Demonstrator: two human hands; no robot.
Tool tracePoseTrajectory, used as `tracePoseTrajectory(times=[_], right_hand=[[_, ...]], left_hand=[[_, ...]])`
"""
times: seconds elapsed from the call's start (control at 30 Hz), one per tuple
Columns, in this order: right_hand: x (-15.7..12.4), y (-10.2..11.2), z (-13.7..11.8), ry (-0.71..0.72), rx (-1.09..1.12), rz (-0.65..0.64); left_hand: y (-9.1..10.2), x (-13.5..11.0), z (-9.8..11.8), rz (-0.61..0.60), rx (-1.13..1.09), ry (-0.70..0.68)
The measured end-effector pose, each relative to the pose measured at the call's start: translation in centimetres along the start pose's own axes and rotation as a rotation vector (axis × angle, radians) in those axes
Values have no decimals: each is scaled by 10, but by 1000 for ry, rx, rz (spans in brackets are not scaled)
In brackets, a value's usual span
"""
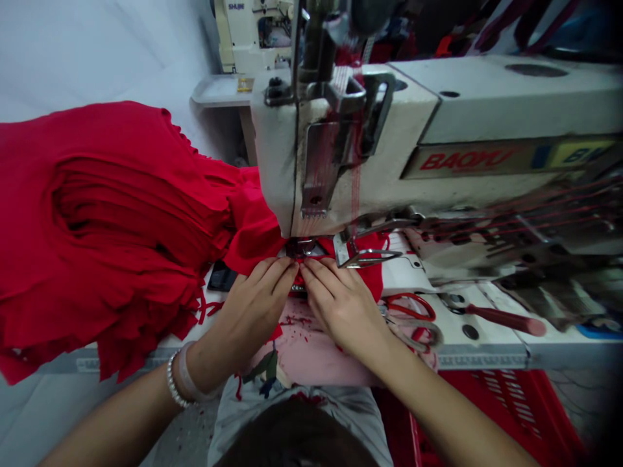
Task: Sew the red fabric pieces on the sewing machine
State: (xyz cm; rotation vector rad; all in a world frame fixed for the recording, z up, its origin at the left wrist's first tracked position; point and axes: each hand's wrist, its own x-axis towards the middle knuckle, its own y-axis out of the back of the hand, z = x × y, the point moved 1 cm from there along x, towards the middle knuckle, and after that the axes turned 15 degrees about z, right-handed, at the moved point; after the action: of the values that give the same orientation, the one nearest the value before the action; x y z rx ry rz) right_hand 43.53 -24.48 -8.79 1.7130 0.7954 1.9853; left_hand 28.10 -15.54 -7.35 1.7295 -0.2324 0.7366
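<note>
Both hands meet just in front of the presser foot [302,248] of a white sewing machine [370,149]. My left hand [265,292] has its fingers pressed together on red fabric [253,240] at the needle area. Close beside it, my right hand [341,298] holds the same fabric, fingers together and pointing toward the foot. The fingertips hide most of the fabric edge between them. Red threads run down the machine's head, and more of the fabric lies to the left and right of the foot.
A tall pile of folded red fabric [111,220] fills the left of the table. Red-handled scissors [411,306] and a red-handled tool [506,319] lie right of my right hand. A red plastic basket [516,415] stands below the table's edge. Another machine [243,35] is behind.
</note>
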Motion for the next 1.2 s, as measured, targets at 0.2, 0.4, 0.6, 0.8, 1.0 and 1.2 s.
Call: tracePoseTrajectory(times=[0.2,0.4,0.6,0.8,1.0,1.2], right_hand=[[1,-7,2,-66,20,18],[0,-8,4,-162,173,57],[1,-10,4,-238,212,53],[-1,-12,8,-230,240,61],[-2,-9,13,-231,252,20],[0,-9,8,-109,90,13]], left_hand=[[1,2,-2,22,-18,-5],[-2,-1,-12,26,-122,-21],[-6,0,-21,39,-146,-46],[-7,4,-26,72,-151,-79],[-6,5,-31,83,-193,-75],[-8,2,-28,118,-160,-95]])
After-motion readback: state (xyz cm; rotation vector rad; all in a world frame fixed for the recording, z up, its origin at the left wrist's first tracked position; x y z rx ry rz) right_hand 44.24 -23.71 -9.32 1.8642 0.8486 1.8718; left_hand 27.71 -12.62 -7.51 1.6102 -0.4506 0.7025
